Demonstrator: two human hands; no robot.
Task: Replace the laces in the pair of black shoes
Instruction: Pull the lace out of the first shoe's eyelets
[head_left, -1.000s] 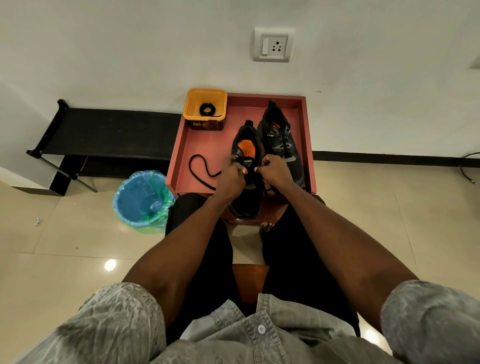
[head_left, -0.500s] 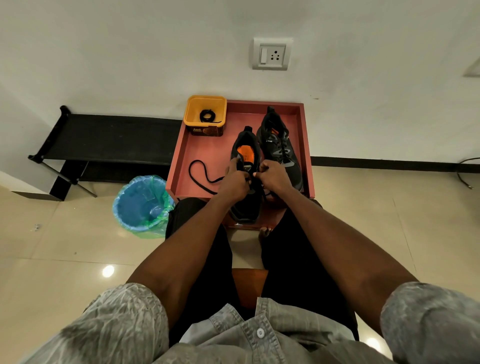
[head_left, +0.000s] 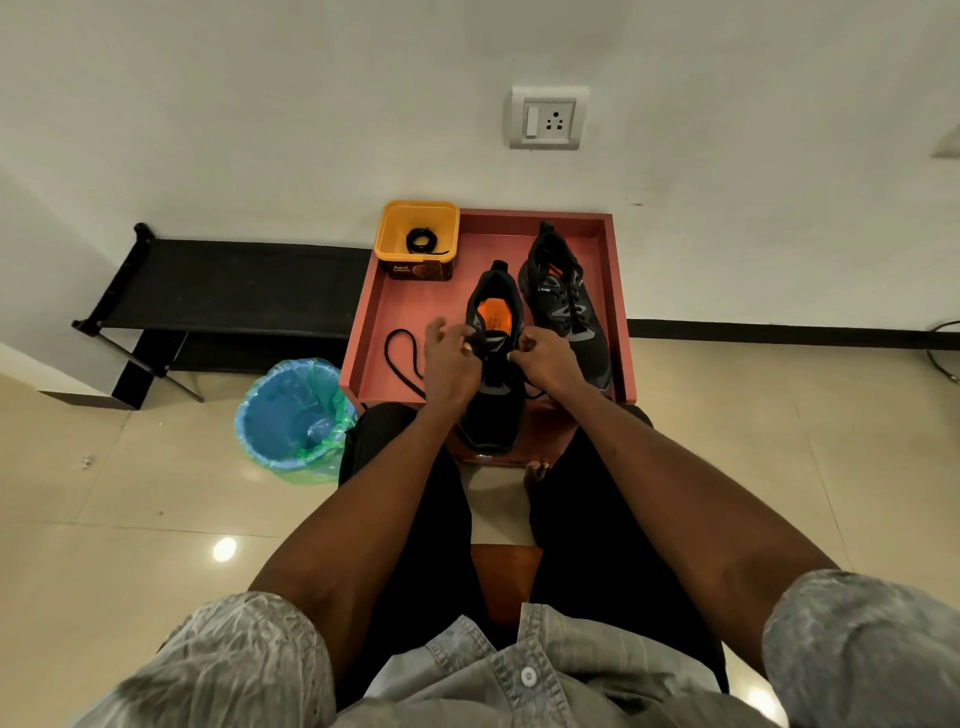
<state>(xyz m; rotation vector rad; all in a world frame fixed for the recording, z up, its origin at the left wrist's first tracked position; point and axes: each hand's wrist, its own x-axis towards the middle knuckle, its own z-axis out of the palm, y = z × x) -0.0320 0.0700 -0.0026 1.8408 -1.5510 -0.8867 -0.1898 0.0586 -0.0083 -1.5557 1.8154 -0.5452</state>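
- The near black shoe stood on the red tray, toe toward the person, directly under and between both hands.
- The left hand sat over the left side of that shoe's eyelet area. Its fingers were curled, and its fingertips met at the shoe's upper edge; they appeared to pinch a lace end, though the lace itself was too small to make out there.
- The right hand sat over the right side of the same shoe, fingers curled inward and tips pressed together at the eyelet row. It appeared to pinch the lace, a strand of which ran out from under the hand toward the wrist.
- The two hands were near each other, apart, with the shoe's tongue between them. The orange insole showed just beyond the fingertips.
- The second black shoe stood just beyond and to the right of the right hand, beside the first shoe, with laces in place.
- A loose black lace lay looped on the tray just left of the left hand.
- A yellow tub sat at the tray's far left corner, well beyond the left hand, holding a coiled black lace.
- A blue bin with a green liner stood on the floor left of the left forearm.
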